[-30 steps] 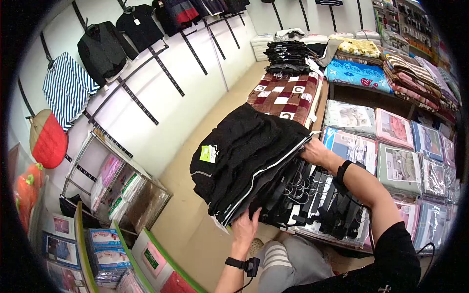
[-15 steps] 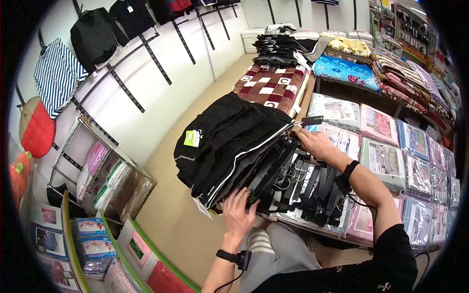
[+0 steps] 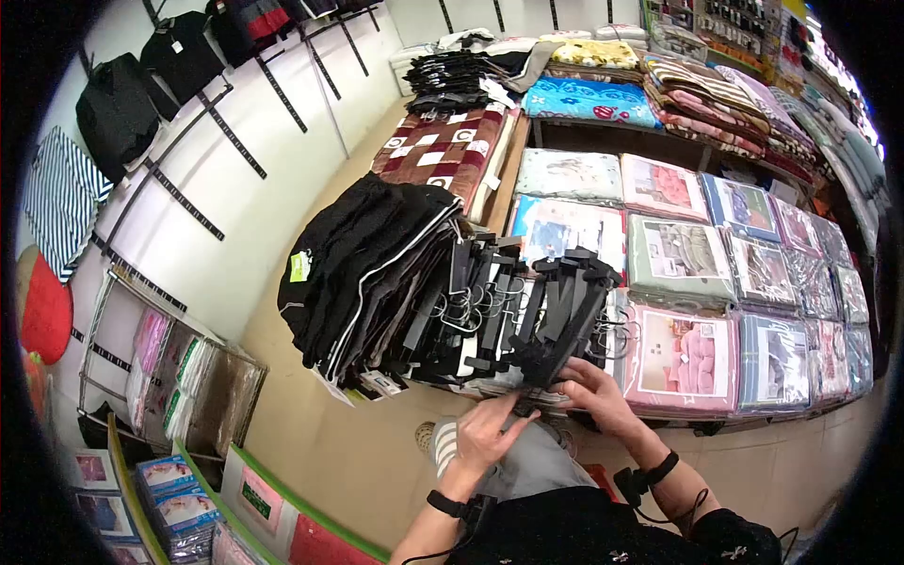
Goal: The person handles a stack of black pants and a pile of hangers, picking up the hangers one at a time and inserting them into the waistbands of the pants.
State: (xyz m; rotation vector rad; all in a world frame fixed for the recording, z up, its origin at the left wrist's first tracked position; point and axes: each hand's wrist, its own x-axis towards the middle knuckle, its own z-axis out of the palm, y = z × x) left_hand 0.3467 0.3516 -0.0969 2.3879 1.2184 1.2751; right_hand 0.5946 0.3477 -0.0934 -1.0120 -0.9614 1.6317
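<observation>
Black garments (image 3: 363,250) lie in a folded, layered stack, black clip hangers with metal hooks along its right edge. More black clip hangers (image 3: 563,311) are bunched to the right of the stack, their near ends pointing at me. My left hand (image 3: 485,433) is closed around the near end of a black hanger in this bunch. My right hand (image 3: 598,395) is just to its right, fingers curled onto the same bunch from the right side. Its fingertips are partly hidden against the dark hangers.
Packaged bedding sets (image 3: 683,363) lie in rows to the right. A checked brown blanket (image 3: 443,151) and a pile of black hangers (image 3: 447,80) stand further back. Folded blankets (image 3: 593,102) sit behind the bedding. A wire rack (image 3: 155,325) and display panels line the left.
Both hands have left the garment stack and come together at the hanger bunch nearer to me: the left moved right, the right came down toward me. The view has turned right.
</observation>
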